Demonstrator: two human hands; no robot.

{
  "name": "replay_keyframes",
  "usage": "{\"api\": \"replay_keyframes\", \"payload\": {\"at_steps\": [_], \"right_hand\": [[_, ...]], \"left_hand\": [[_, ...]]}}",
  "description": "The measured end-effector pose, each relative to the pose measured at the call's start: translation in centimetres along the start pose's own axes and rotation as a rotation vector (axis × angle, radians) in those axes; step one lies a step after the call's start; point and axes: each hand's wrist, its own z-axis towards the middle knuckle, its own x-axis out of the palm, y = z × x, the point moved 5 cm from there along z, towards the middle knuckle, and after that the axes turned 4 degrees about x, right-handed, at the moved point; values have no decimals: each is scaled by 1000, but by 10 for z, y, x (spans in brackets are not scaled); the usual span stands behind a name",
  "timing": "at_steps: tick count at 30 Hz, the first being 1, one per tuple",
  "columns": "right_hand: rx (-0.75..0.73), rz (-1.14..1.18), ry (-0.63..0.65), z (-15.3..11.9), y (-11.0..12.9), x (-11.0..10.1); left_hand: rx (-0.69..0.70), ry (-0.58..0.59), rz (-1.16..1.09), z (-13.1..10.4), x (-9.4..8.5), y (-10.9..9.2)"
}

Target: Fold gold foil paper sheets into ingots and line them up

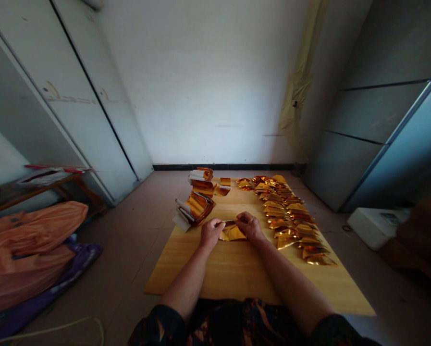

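Note:
Between my two hands, a piece of gold foil paper [233,232] is stretched just above the wooden table, its far edge bent into a fold. My left hand [211,231] pinches the left end of that fold, and my right hand [250,227] pinches the right end. Beyond my left hand lie loose stacks of gold foil sheets [201,205] with pale backs showing. To the right of my right hand run rows of folded gold foil pieces [278,211], overlapping one another.
The wooden table [229,269] reaches nearly to the wall [208,86]. A pale cabinet [85,96] stands left, a grey fridge-like unit [366,115] right. Orange and purple bags [31,254] lie on the left floor; a white box [372,226] sits right.

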Motion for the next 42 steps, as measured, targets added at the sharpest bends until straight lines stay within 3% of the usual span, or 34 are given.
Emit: {"api": "replay_keyframes", "payload": {"at_steps": [10, 24, 42], "right_hand": [[71, 185, 75, -2, -4, 5], [11, 11, 22, -4, 4, 1], [5, 72, 36, -3, 3, -1]], "left_hand": [[-19, -6, -7, 1, 1, 4], [-6, -49, -43, -1, -5, -2], [-1, -83, -39, 0, -6, 2]]}}
